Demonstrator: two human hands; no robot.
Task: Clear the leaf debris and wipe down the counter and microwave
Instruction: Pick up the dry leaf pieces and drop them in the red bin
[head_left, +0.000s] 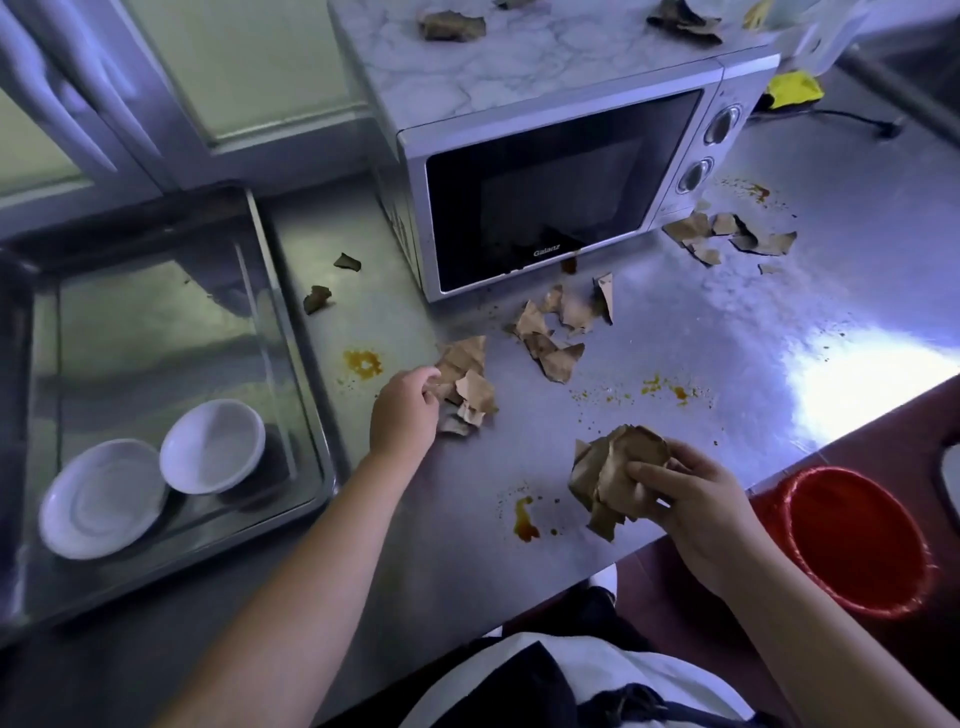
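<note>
Leaf wad (605, 480) in right grip (698, 501)

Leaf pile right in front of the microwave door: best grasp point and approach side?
Take the leaf pile at its near edge, where the overlapping pieces look lifted off the counter. Come in low from the near side, raking under it: the microwave blocks the far side, and flat thin pieces probably give little to pinch from above.

"Galanz" on microwave (561, 171) door, lower edge; nothing else legible.
</note>
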